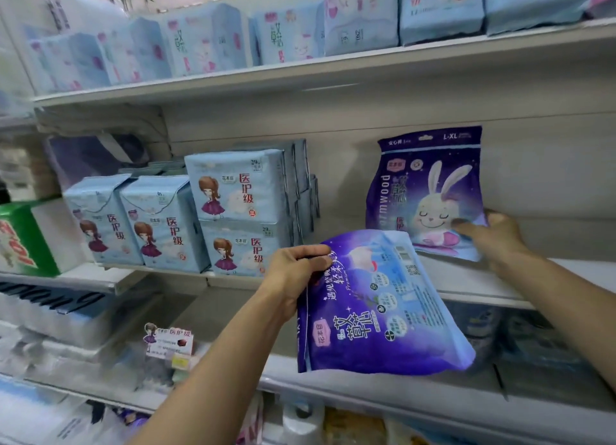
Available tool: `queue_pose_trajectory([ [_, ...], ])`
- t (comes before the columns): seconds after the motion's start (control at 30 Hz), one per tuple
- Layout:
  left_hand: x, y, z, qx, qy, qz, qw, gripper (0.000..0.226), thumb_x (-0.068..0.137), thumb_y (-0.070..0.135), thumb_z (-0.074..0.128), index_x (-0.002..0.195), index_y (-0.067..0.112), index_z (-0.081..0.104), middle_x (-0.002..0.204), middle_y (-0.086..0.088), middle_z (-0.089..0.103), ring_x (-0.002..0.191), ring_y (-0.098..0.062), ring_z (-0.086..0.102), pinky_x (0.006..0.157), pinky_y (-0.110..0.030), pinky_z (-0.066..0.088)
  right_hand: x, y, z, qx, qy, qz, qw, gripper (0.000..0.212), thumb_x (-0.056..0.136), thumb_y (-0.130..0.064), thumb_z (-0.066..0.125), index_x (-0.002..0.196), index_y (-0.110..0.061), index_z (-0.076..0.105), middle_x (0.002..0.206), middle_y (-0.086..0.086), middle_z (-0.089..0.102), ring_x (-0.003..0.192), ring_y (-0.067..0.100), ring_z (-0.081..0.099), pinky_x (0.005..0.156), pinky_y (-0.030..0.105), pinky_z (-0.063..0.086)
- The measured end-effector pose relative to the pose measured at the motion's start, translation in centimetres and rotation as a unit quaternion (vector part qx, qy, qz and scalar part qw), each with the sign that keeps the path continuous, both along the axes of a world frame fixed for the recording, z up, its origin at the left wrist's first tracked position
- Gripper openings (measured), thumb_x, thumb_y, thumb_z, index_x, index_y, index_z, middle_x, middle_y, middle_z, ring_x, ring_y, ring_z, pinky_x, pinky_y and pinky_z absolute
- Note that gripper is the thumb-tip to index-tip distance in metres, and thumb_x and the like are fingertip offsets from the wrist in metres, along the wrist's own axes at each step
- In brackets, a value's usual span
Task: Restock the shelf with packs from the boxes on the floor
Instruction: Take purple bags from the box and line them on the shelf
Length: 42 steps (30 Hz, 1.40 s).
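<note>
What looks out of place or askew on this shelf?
Little. The purple pack on the shelf leans slightly, steadied by the right hand. The left hand holds a second pack, tilted, unshelved.

glossy plastic purple packs [376, 304], matt white shelf [466, 277]

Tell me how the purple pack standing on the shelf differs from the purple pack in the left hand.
The pack on the shelf stands upright against the back wall with its rabbit front facing out; the pack in the left hand is tilted and off the shelf, showing printed text and a barcode. The right hand touches the shelf pack's lower right side with fairly straight fingers, while the left hand grips the other by its top edge. Both are purple with a light blue lower part.
</note>
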<state>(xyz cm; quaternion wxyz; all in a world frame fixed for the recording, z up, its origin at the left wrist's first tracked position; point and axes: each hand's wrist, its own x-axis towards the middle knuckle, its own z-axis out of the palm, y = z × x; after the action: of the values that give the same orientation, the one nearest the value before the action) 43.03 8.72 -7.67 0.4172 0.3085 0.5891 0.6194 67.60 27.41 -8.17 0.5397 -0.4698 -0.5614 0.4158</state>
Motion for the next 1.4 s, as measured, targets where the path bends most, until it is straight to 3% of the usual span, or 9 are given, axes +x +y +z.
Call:
queue_pose_trajectory([
  [0.13,0.5,3.4,0.3,-0.016,-0.005,-0.013,1.000,0.014,0.088,0.000,0.067,0.102,0.005,0.070,0.071,-0.013,0.071,0.055,-0.020,0.066,0.054,-0.028,0.058,-0.9,3.8,0.8,-0.012,-0.074,0.050,0.996,0.038,0.079,0.002,0.074,0.115,0.003,0.064,0.105,0.018,0.065,0.084,0.025,0.060,0.076,0.030,0.048],
  [0.3,0.7,7.0,0.4,-0.032,-0.002,-0.017,0.999,0.012,0.089,0.003,0.068,0.099,0.007,0.071,0.076,-0.013,0.072,0.062,-0.022,0.067,0.065,-0.032,0.058,-1.3,8.7,1.6,0.026,-0.168,0.092,0.981,0.024,0.076,-0.005,0.079,0.097,0.001,0.069,0.085,0.012,0.065,0.058,0.014,0.052,0.041,0.012,0.040],
  [0.47,0.6,9.6,0.3,-0.046,-0.007,-0.005,0.999,0.011,0.090,0.005,0.067,0.099,0.009,0.071,0.076,-0.013,0.074,0.064,-0.021,0.068,0.066,-0.032,0.059,-3.7,12.0,1.5,0.040,-0.184,0.135,0.973,0.023,0.073,-0.008,0.082,0.092,-0.001,0.071,0.061,0.006,0.063,0.051,0.016,0.054,0.038,0.018,0.044],
  [0.6,0.4,10.8,0.1,-0.047,-0.008,0.015,0.999,0.011,0.090,0.005,0.067,0.099,0.008,0.070,0.079,-0.014,0.073,0.065,-0.022,0.068,0.067,-0.033,0.058,-6.3,13.8,1.4,0.040,-0.192,0.159,0.968,0.027,0.073,-0.008,0.082,0.096,0.002,0.071,0.063,0.004,0.065,0.052,0.016,0.060,0.040,0.016,0.048],
  [0.77,0.3,11.8,0.1,-0.042,-0.023,0.039,0.998,0.014,0.090,-0.001,0.063,0.095,0.010,0.071,0.069,-0.012,0.071,0.054,-0.018,0.065,0.057,-0.027,0.056,-8.5,15.6,1.4,0.051,-0.216,0.163,0.961,0.024,0.076,-0.006,0.080,0.093,0.007,0.070,0.034,-0.015,0.052,0.032,-0.003,0.052,0.035,0.010,0.038],
  [1.03,-0.1,12.4,0.6,-0.047,-0.019,0.043,0.998,0.015,0.091,-0.002,0.062,0.095,0.010,0.070,0.070,-0.013,0.072,0.056,-0.019,0.066,0.061,-0.029,0.057,-9.0,16.9,0.8,0.058,-0.241,0.192,0.950,0.032,0.078,-0.017,0.080,0.103,-0.002,0.068,0.084,0.011,0.068,0.064,0.018,0.063,0.048,0.020,0.053],
  [1.2,0.2,12.7,0.9,-0.032,-0.021,0.051,0.998,0.019,0.091,-0.005,0.059,0.090,0.010,0.071,0.069,-0.012,0.071,0.059,-0.020,0.065,0.056,-0.025,0.056,-6.8,16.7,1.4,0.138,-0.267,0.113,0.947,0.024,0.087,-0.034,0.069,0.095,-0.013,0.060,0.085,0.000,0.060,0.078,0.020,0.060,0.057,0.024,0.039],
  [1.3,0.9,13.2,1.3,-0.021,-0.032,0.061,0.997,0.020,0.091,-0.006,0.058,0.090,0.009,0.072,0.075,-0.013,0.071,0.062,-0.021,0.066,0.056,-0.025,0.056,-4.8,15.8,2.3,0.152,-0.196,0.143,0.958,0.011,0.088,-0.020,0.067,0.080,-0.018,0.062,0.078,-0.001,0.063,0.076,0.021,0.060,0.063,0.026,0.046],
  [1.4,2.1,13.7,1.8,-0.002,-0.054,0.068,0.996,0.022,0.091,-0.007,0.057,0.091,0.009,0.072,0.082,-0.015,0.071,0.068,-0.023,0.066,0.063,-0.028,0.057,-2.7,13.3,3.6,0.197,-0.155,0.167,0.954,0.022,0.089,-0.008,0.065,0.073,-0.023,0.064,0.070,-0.008,0.064,0.065,0.004,0.059,0.053,0.011,0.044],
])
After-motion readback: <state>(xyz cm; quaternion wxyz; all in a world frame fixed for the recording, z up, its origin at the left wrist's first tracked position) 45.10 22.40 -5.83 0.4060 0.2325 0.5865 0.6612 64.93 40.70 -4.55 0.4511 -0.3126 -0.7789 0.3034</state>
